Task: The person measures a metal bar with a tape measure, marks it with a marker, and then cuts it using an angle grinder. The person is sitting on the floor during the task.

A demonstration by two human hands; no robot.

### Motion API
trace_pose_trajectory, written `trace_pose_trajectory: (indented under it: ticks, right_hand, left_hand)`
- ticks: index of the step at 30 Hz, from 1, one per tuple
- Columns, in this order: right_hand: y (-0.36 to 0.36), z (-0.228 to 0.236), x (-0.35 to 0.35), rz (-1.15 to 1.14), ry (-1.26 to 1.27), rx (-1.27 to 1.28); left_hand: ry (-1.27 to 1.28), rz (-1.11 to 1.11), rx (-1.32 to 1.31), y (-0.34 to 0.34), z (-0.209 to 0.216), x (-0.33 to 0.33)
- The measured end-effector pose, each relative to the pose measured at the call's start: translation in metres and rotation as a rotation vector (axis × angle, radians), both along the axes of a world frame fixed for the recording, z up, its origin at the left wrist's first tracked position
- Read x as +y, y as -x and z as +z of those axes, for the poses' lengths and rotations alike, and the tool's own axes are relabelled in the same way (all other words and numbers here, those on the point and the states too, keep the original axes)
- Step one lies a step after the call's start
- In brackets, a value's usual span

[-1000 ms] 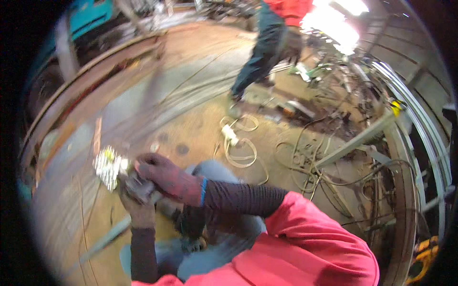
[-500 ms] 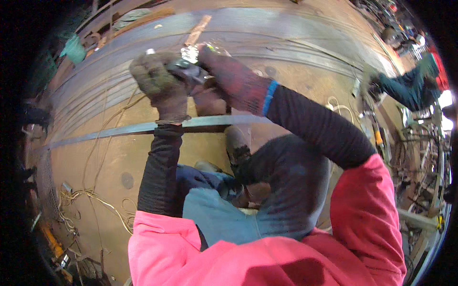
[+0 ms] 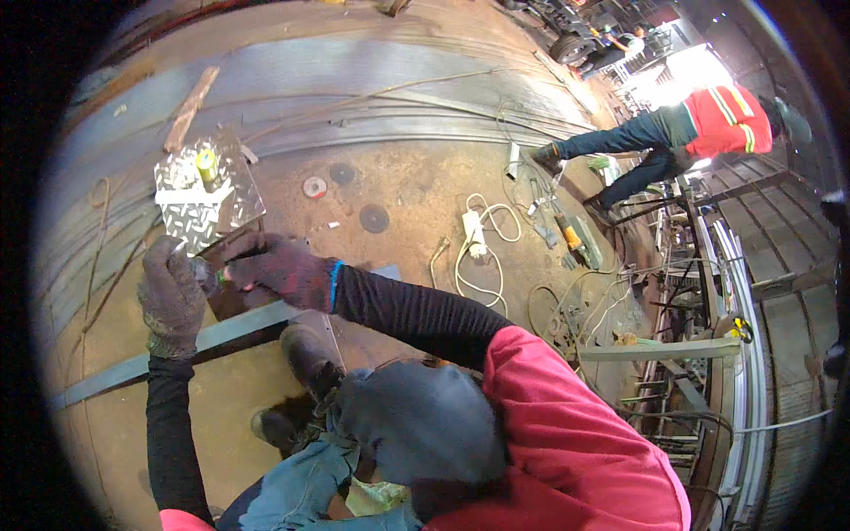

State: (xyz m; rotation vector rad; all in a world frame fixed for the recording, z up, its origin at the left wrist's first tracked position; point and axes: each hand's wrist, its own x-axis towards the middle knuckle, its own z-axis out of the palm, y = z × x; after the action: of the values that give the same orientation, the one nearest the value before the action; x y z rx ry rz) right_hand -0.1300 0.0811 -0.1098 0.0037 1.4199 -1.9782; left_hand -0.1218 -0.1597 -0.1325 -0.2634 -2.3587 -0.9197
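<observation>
My left hand (image 3: 173, 296), in a dirty grey glove, is closed with its fingers bent. My right hand (image 3: 288, 273), in a dark reddish glove with a blue cuff, meets it from the right, its fingers pinched together. A small greyish thing, partly hidden, shows between the hands; I cannot make out its kind. Just beyond them lies a shiny tread-patterned metal plate (image 3: 239, 202). On that plate stand a yellow-green cylinder (image 3: 206, 165) and a bright pale strip (image 3: 188, 196). Nearer than the hands, a long flat metal bar (image 3: 239, 330) runs across the floor.
A wooden stick (image 3: 190, 111) lies beyond the plate. Flat discs (image 3: 374, 219) and a white power strip (image 3: 475, 234) with looping cord are on the floor. A yellow-bodied power tool (image 3: 571, 234) lies further right, near a person in an orange vest (image 3: 728, 119). Long metal sheets (image 3: 354, 80) stretch behind.
The view has swung right, so the hands now appear further left and lower. The plate with the cylinder and the person in the vest show more fully. The hands stay close together.
</observation>
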Motion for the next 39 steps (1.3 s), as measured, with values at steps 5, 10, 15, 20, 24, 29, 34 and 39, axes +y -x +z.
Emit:
trace_pose_trajectory:
  ticks: [5,10,15,20,24,29,34,39]
  right_hand:
    - [0.022,-0.093,0.128,-0.171,-0.18,-0.044]
    - [-0.016,-0.126,0.307,-0.53,-0.735,-0.134]
    - [-0.047,-0.186,0.369,-0.43,-0.788,-0.201]
    - [-0.045,-0.198,0.366,-0.395,-0.889,-0.229]
    - [-0.043,-0.192,0.349,-0.321,-0.813,-0.176]
    - [-0.041,-0.199,0.33,-0.264,-0.896,-0.123]
    - [-0.046,-0.202,0.329,-0.329,-0.901,-0.157]
    - [-0.05,-0.204,0.33,-0.332,-0.881,-0.15]
  left_hand:
    - [0.163,-0.025,-0.269,-0.002,-0.083,-0.055]
    - [-0.347,-0.036,-0.531,-0.028,-0.165,-0.149]
    - [0.13,0.077,-0.35,-0.064,-0.227,-0.177]
    - [0.057,0.057,-0.487,-0.09,-0.263,-0.188]
    - [0.023,0.134,-0.529,-0.101,-0.275,-0.219]
    - [0.094,0.158,-0.497,-0.094,-0.289,-0.249]
    - [0.1,0.143,-0.503,-0.088,-0.296,-0.254]
    - [-0.139,0.116,-0.496,-0.08,-0.291,-0.255]
